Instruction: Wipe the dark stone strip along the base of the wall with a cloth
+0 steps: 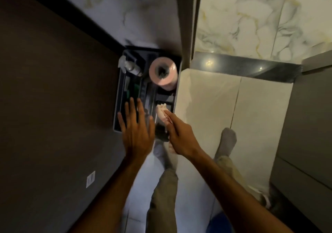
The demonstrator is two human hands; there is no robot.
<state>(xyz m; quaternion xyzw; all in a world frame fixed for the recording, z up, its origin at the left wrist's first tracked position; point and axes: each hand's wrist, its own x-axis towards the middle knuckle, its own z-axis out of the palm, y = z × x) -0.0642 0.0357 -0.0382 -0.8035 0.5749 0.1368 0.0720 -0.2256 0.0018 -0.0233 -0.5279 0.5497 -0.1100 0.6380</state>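
A dark stone strip (251, 65) runs along the foot of the marble wall, upper right of the view, with bright light spots on it. My right hand (181, 135) is closed on a crumpled pale pink cloth (162, 113), holding it over the near right part of a dark compartment tray (116, 107). My left hand (136, 126) hovers flat over the tray's near left corner, fingers spread, holding nothing. Both hands are well short of the strip.
The tray on the floor holds a pink paper roll (162, 73) and a clear spray bottle (130, 66). A dark brown panel (53, 98) fills the left. A grey cabinet (305, 134) stands at the right. My feet in grey socks (227, 139) are on pale floor tiles.
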